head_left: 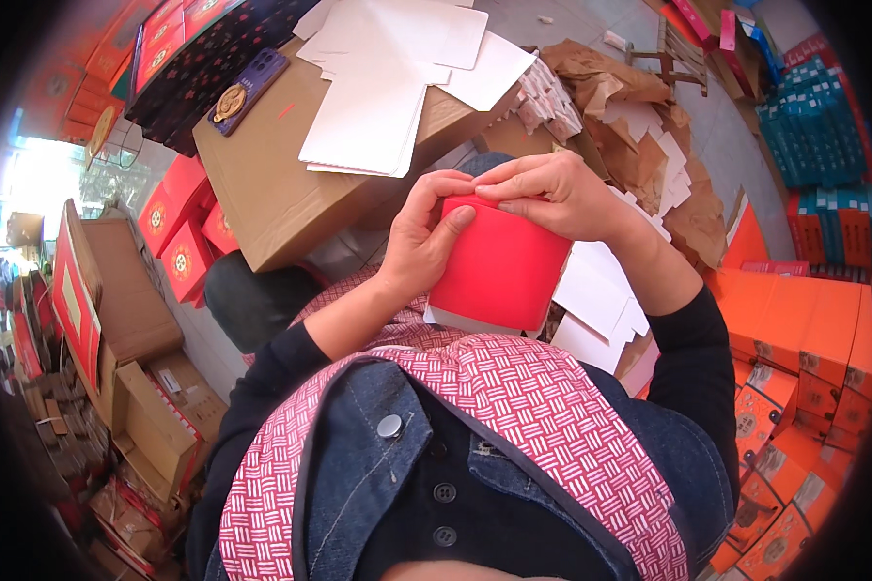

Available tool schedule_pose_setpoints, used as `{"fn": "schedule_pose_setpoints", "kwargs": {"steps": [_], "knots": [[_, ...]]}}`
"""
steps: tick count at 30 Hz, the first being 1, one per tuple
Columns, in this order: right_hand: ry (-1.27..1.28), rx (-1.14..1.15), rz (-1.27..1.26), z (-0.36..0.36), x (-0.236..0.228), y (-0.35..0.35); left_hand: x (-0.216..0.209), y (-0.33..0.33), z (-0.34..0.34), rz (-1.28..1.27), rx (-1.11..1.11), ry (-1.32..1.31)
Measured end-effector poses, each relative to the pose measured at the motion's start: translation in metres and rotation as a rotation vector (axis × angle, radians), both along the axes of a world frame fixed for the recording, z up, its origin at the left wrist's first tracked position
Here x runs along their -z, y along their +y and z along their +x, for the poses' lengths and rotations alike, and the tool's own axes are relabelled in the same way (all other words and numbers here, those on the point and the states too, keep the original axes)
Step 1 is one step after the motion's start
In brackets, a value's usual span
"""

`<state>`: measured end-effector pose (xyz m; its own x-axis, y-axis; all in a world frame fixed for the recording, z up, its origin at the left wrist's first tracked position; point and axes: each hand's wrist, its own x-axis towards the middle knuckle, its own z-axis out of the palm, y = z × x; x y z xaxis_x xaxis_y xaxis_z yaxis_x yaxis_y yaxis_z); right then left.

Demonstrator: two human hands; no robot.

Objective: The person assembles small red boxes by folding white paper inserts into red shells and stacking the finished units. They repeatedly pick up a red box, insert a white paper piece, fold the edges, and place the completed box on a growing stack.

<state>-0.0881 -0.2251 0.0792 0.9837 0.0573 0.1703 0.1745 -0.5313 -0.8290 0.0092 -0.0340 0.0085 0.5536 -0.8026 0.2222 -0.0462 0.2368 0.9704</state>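
Over my lap I hold a red square box-like piece (504, 266) with a smooth red face and a white strip showing along its lower edge. My left hand (428, 230) grips its upper left corner, thumb on the red face. Along the top edge my right hand (555, 197) pinches with fingertips pressed together, close to the left fingertips. What lies under the fingertips there is hidden. White card sheets (596, 300) rest beside it at the right, below my right forearm.
A large cardboard box (262, 184) stands ahead, bearing stacked white cards (388, 92) and a phone (249, 92). Crumpled brown paper (620, 77) lies to its right. Orange boxes (794, 320) are piled at right, red boxes (177, 223) and open cartons (150, 426) at left.
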Motion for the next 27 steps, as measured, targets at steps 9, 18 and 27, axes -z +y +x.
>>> {"fn": "schedule_pose_setpoints", "kwargs": {"steps": [9, 18, 27], "knots": [[0.119, 0.454, 0.681, -0.061, 0.016, -0.004, -0.003, 0.001, -0.002, 0.009, -0.05, 0.044], [0.164, 0.679, 0.876, -0.071, 0.027, 0.015, -0.053, -0.032, 0.003, 0.175, 0.047, -1.0], [0.03, 0.782, 0.55, -0.055, 0.03, 0.036, -0.054, -0.06, -0.014, 0.29, 0.134, -0.706]]}}
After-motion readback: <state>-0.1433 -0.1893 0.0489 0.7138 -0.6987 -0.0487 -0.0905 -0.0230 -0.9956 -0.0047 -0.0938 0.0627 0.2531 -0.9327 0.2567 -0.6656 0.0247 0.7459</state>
